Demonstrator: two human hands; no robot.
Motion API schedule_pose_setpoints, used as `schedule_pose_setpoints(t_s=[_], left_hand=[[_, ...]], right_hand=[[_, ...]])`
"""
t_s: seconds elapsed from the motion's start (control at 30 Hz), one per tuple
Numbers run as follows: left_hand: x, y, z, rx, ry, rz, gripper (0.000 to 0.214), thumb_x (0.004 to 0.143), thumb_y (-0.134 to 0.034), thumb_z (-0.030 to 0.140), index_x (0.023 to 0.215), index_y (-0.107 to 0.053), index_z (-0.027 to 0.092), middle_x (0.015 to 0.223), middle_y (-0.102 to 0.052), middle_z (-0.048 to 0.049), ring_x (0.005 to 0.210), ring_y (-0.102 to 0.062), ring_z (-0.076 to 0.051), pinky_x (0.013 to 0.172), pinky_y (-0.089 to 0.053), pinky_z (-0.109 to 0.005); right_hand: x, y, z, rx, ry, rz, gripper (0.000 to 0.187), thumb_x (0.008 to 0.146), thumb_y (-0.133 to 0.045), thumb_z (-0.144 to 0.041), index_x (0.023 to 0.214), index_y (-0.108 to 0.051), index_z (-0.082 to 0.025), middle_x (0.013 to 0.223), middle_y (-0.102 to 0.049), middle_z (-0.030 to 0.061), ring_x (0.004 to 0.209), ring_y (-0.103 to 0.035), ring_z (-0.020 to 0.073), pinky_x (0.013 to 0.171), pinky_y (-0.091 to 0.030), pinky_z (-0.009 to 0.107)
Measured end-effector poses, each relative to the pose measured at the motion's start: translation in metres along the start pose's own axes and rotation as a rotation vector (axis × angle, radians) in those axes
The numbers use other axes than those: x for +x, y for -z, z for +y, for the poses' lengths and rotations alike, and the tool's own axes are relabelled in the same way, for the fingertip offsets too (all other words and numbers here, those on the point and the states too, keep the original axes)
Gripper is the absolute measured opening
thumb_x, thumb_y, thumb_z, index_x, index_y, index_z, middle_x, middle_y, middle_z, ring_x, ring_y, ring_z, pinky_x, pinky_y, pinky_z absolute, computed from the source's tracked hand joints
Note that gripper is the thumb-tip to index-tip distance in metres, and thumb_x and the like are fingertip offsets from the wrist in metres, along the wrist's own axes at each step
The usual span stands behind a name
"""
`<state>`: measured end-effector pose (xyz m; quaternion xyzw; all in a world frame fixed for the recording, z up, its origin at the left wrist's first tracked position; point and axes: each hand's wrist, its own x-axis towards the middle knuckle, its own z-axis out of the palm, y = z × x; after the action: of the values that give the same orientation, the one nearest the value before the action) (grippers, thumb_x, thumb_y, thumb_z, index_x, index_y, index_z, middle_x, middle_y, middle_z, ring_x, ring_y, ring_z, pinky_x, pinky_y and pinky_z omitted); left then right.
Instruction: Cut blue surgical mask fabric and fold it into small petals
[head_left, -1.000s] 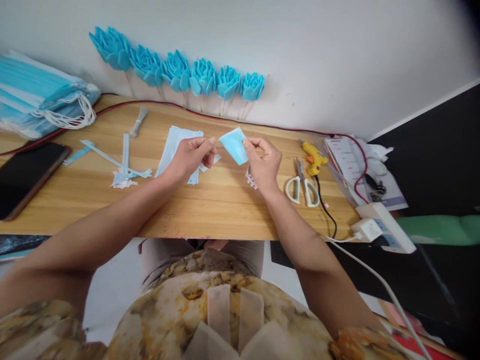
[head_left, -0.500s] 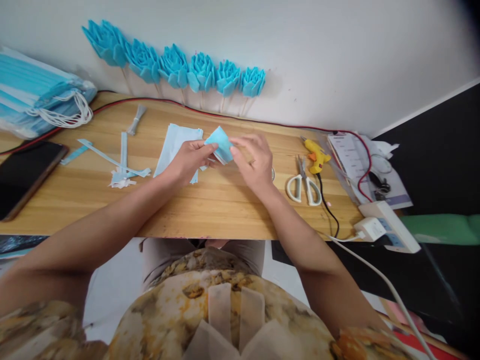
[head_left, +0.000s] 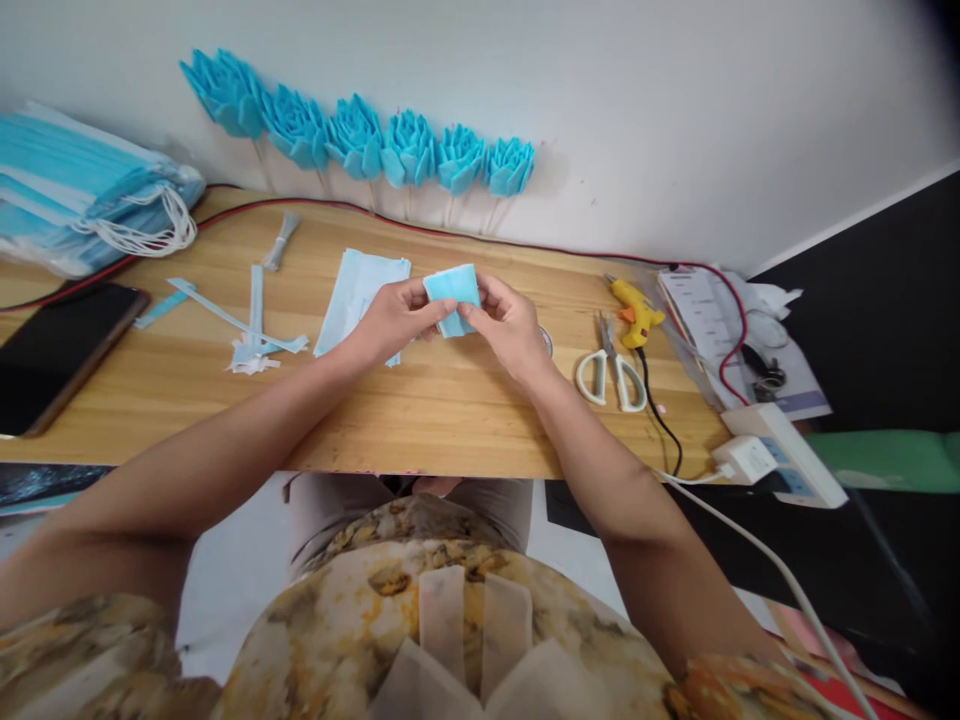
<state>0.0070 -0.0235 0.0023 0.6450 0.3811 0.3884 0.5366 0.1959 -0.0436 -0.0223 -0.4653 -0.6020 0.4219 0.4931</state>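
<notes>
Between both hands, above the table, is a small square piece of blue mask fabric (head_left: 453,290). My left hand (head_left: 405,312) pinches its left side, thumb on the front face. My right hand (head_left: 511,325) grips the right side the same way, with its thumb near the other one. The fingers behind the fabric are partly hidden. Pale blue flat mask sheets (head_left: 360,285) lie on the table beyond my left hand, which covers part of them. Close to my right wrist, a round object (head_left: 546,341) shows only its edge.
White-handled scissors (head_left: 611,370) and a yellow glue gun (head_left: 636,312) lie to the right, near a power strip (head_left: 795,460). Left are cut strips (head_left: 257,310), a phone (head_left: 67,350) and packed masks (head_left: 82,190). Several blue fabric flowers (head_left: 356,138) lean on the wall behind a red-black cable (head_left: 300,201).
The blue fabric piece has turned from a diamond-like tilt to nearly square-on. My right fingers have closed onto its right side, and both thumbs now sit together on its front.
</notes>
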Motion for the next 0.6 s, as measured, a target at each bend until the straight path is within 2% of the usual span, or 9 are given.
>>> schedule_pose_setpoints(t_s=[0.2, 0.43, 0.6], left_hand=[[0.0022, 0.0030, -0.0051, 0.012, 0.008, -0.008, 0.043, 0.076, -0.080, 0.056, 0.069, -0.066, 0.016, 0.062, -0.065, -0.0010, 0.057, -0.057, -0.011, 0.058, -0.049, -0.025], [0.0037, 0.0055, -0.0074, 0.035, -0.012, 0.017, 0.046, 0.078, -0.078, 0.058, 0.064, -0.064, 0.016, 0.060, -0.065, -0.0024, 0.056, -0.056, -0.011, 0.056, -0.046, -0.024], [0.0022, 0.0051, -0.0027, 0.096, -0.023, 0.002, 0.049, 0.079, -0.075, 0.059, 0.059, -0.060, 0.017, 0.056, -0.059, -0.0003, 0.054, -0.052, -0.010, 0.054, -0.041, -0.024]], right_hand=[[0.0007, 0.0000, -0.0003, 0.058, -0.008, 0.027, 0.055, 0.081, -0.078, -0.050, 0.128, -0.069, -0.024, 0.112, -0.078, 0.0040, 0.103, -0.072, 0.0233, 0.095, -0.062, 0.042], [0.0014, 0.0028, -0.0003, 0.109, -0.010, 0.047, 0.056, 0.079, -0.079, -0.049, 0.128, -0.069, -0.023, 0.105, -0.079, 0.0026, 0.101, -0.073, 0.0227, 0.094, -0.062, 0.041], [0.0010, 0.0032, -0.0025, 0.097, -0.010, 0.015, 0.066, 0.078, -0.080, -0.057, 0.133, -0.067, -0.024, 0.116, -0.078, 0.0041, 0.111, -0.072, 0.0250, 0.099, -0.061, 0.043]])
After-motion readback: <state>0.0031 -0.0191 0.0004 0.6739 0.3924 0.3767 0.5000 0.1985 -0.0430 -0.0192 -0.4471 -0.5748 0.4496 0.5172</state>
